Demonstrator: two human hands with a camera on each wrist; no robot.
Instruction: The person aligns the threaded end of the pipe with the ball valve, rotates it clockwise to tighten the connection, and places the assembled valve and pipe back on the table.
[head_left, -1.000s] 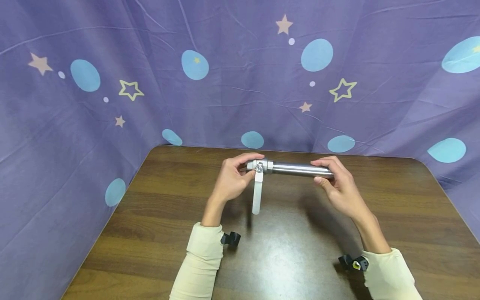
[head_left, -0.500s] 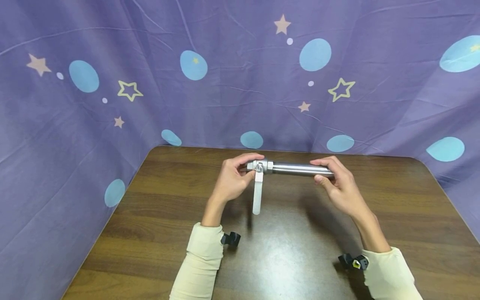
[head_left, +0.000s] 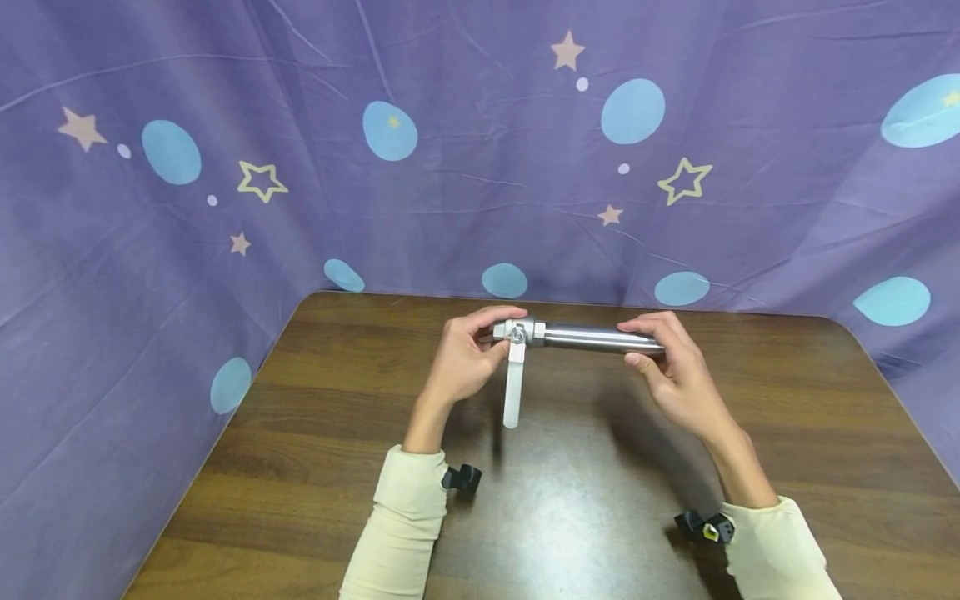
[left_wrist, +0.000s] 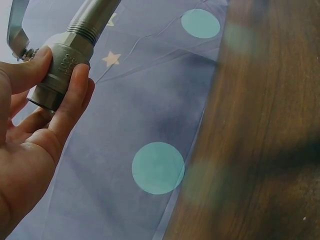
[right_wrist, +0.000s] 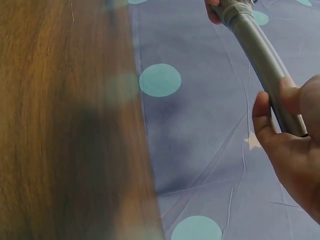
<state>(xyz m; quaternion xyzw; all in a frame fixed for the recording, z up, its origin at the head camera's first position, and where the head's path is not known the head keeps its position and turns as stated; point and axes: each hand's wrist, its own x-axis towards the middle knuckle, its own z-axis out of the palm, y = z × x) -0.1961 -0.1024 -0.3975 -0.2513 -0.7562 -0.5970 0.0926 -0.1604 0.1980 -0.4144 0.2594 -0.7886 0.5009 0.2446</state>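
Note:
A silver ball valve (head_left: 528, 331) is joined to a smooth steel pipe (head_left: 588, 337), and the two lie in one line above the table. My left hand (head_left: 467, 354) grips the valve body, thumb on the near side and fingers on the far side. The valve's flat lever handle (head_left: 514, 387) points toward me, square to the pipe. In the left wrist view, threads (left_wrist: 82, 31) show where the pipe enters the valve. My right hand (head_left: 678, 375) holds the pipe's right end between thumb and fingers, as the right wrist view also shows at the pipe (right_wrist: 262, 55).
The brown wooden table (head_left: 300, 500) lies below, with the shadows of hands and pipe on it. A purple curtain (head_left: 450, 208) with stars and blue ovals hangs behind and at the sides. Black camera mounts (head_left: 463, 478) sit at both wrists.
The valve and pipe have shifted very slightly left, and the right hand with them. Both hands keep their hold.

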